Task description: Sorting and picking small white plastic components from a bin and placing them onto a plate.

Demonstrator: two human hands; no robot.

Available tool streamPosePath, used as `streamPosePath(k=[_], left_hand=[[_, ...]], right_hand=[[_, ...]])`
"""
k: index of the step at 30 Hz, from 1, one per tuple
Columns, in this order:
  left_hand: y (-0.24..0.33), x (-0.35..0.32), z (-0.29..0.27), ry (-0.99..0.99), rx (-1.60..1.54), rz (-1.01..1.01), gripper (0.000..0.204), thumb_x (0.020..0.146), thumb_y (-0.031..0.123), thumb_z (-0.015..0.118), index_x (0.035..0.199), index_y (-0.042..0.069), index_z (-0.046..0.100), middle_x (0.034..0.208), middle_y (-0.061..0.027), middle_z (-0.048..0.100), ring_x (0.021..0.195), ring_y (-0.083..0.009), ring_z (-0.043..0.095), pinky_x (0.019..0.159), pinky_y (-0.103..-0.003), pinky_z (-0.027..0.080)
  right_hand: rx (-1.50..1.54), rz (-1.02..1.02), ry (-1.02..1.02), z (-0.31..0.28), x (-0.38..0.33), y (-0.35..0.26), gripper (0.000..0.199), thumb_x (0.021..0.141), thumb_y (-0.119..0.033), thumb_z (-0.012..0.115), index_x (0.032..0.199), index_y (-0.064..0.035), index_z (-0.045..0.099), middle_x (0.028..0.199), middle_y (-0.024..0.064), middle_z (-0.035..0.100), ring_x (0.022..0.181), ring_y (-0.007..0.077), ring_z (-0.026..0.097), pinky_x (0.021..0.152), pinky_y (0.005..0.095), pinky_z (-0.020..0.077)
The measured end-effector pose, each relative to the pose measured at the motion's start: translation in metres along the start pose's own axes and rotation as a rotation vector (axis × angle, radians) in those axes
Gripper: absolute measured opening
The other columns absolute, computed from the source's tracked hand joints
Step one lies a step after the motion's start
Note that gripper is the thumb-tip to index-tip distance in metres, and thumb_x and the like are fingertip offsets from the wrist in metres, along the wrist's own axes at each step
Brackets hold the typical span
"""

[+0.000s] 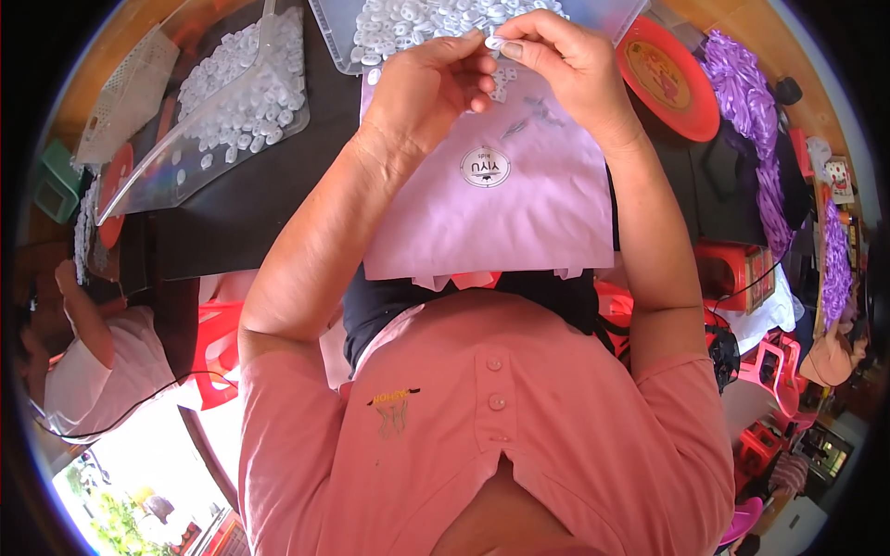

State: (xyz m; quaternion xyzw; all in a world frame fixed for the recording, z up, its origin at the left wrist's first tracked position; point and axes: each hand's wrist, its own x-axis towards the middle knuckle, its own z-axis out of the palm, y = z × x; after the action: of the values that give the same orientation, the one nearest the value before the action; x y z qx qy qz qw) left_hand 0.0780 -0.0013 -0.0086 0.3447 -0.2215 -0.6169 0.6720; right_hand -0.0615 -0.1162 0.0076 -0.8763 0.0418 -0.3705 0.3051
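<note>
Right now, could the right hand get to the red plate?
Probably yes. The right hand pinches a small white piece over the pink sheet, and the red plate lies just beside it, nothing between.

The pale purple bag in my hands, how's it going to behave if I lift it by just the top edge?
The pale purple bag looks thin and flat, so it would likely hang limp and sway. It seems light for its size. The left hand and right hand pinch its top; its smooth surface may slip from a loose grip.

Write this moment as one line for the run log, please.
left hand: grips top edge of lilac pouch | right hand: pinches small white piece above pouch | behind: clear tray of white pieces
</note>
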Motion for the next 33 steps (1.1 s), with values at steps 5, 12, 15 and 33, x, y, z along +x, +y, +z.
streamPosePath(k=[5, 12, 15, 33], left_hand=[[-0.003, -0.004, 0.006, 0.082, 0.214, 0.225, 0.022, 0.097, 0.018, 0.054, 0.103, -0.002, 0.058, 0.091, -0.0088, 0.061, 0.081, -0.0169, 0.059, 0.066, -0.03, 0.045], [-0.001, 0.001, 0.002, 0.208, 0.13, 0.259, 0.006, 0.09, 0.008, 0.058, 0.087, 0.003, 0.061, 0.079, -0.0076, 0.062, 0.07, -0.0179, 0.059, 0.06, -0.03, 0.047], [0.004, 0.003, -0.003, 0.233, 0.182, 0.305, 0.006, 0.089, 0.007, 0.058, 0.085, 0.003, 0.061, 0.079, -0.0074, 0.061, 0.069, -0.0176, 0.059, 0.058, -0.03, 0.046], [0.023, -0.016, 0.003, -0.1, 1.02, -0.01, 0.009, 0.068, 0.006, 0.062, 0.07, -0.002, 0.065, 0.059, -0.0092, 0.06, 0.045, -0.0133, 0.052, 0.039, -0.026, 0.037]], right_hand=[[0.429, 0.578, 0.075, 0.001, 0.002, -0.012, 0.006, 0.087, -0.008, 0.064, 0.086, -0.0023, 0.062, 0.076, -0.0003, 0.061, 0.072, 0.0081, 0.056, 0.066, 0.0231, 0.0453], [0.272, 0.406, -0.063, -0.004, -0.002, -0.015, 0.008, 0.085, -0.006, 0.064, 0.081, -0.0003, 0.06, 0.074, -0.0002, 0.06, 0.068, 0.0082, 0.055, 0.058, 0.0256, 0.0425], [0.08, 0.404, -0.174, -0.014, 0.002, -0.022, 0.009, 0.083, -0.007, 0.064, 0.08, -0.0002, 0.058, 0.073, 0.0044, 0.06, 0.067, 0.0129, 0.058, 0.059, 0.0287, 0.043], [-0.668, -0.133, -0.339, -0.003, -0.042, -0.003, 0.007, 0.074, -0.012, 0.066, 0.08, -0.01, 0.068, 0.083, 0.0058, 0.062, 0.084, 0.0269, 0.062, 0.072, 0.0408, 0.0483]])
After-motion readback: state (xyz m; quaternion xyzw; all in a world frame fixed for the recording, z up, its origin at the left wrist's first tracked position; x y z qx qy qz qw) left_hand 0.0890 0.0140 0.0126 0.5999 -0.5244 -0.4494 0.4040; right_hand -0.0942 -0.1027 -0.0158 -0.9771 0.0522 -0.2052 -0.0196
